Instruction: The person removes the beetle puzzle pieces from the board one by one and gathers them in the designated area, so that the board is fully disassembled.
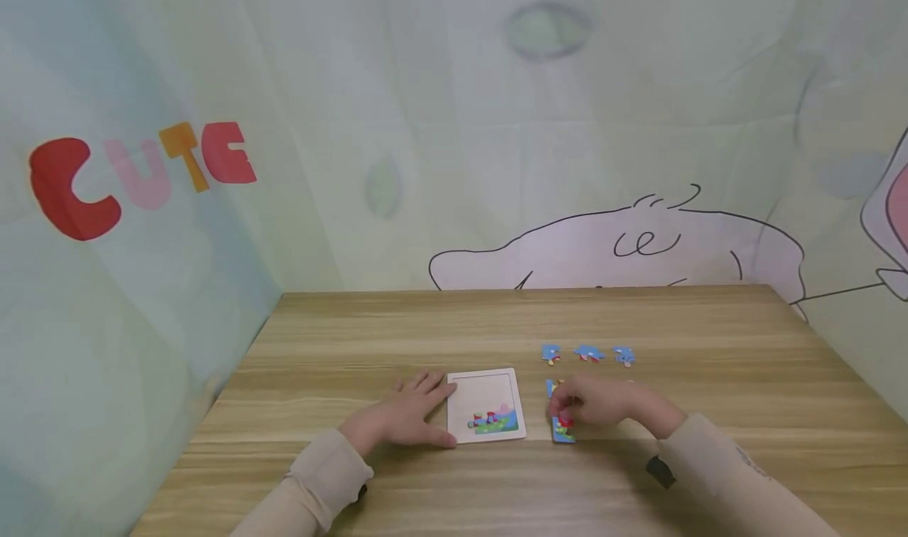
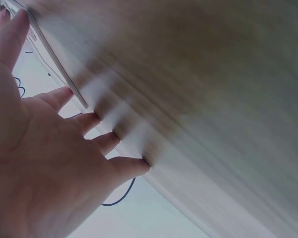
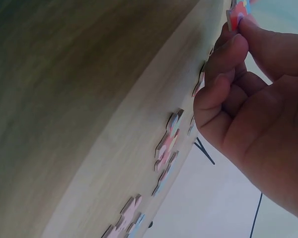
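Observation:
A white-framed puzzle tray (image 1: pixel 485 376) lies on the wooden table, with joined colourful pieces (image 1: pixel 500 422) along its lower right part. My left hand (image 1: pixel 404 415) rests at the tray's left side with fingers spread, thumb and index finger at its edge. In the left wrist view, the other fingertips of that hand (image 2: pixel 54 148) touch the tabletop. To the right of the tray, my right hand (image 1: pixel 599 400) pinches a puzzle piece (image 3: pixel 238 15) between thumb and index finger, its edge red. A blue and green piece (image 1: pixel 563 436) shows just below those fingers, and the hand partly hides other pieces.
Several blue puzzle pieces (image 1: pixel 589 353) lie in a row beyond my right hand. In the right wrist view, pink and blue pieces (image 3: pixel 168 144) lie flat on the table (image 1: pixel 355 324). A printed cloth (image 1: pixel 340 166) hangs behind the table's far edge and along its left.

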### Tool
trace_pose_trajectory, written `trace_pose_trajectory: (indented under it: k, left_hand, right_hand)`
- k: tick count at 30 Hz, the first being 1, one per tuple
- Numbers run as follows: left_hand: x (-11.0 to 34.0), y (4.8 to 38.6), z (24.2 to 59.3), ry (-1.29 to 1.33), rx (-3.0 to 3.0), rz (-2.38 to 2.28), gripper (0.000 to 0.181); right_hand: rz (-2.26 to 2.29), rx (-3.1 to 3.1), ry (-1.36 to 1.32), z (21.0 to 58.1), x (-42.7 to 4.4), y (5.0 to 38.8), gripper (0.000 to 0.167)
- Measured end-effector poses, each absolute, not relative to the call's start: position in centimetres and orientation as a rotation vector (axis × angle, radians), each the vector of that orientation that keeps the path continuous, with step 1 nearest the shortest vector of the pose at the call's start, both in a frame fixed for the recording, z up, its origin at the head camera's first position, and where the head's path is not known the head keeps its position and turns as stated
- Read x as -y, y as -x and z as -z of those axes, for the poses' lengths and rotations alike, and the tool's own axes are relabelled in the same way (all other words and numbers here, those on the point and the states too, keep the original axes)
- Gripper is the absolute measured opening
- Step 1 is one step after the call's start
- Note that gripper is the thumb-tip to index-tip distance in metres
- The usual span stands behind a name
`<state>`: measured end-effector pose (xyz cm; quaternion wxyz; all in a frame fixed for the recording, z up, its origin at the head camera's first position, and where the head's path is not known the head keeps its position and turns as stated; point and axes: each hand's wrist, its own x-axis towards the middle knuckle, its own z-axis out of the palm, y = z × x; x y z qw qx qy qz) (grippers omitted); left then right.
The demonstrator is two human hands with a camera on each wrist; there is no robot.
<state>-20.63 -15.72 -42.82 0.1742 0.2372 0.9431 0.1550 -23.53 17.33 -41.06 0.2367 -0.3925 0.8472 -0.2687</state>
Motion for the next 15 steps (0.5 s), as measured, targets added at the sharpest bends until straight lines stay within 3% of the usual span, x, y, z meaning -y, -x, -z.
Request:
trace_pose_trajectory:
  k: [15]
  left_hand:
    - [15.71, 20.52, 42.73, -0.672, -2.685, -0.434, 0.086]
  right_hand:
    - [0.767, -2.322, 1.069, 41.57, -17.38, 23.60, 0.012]
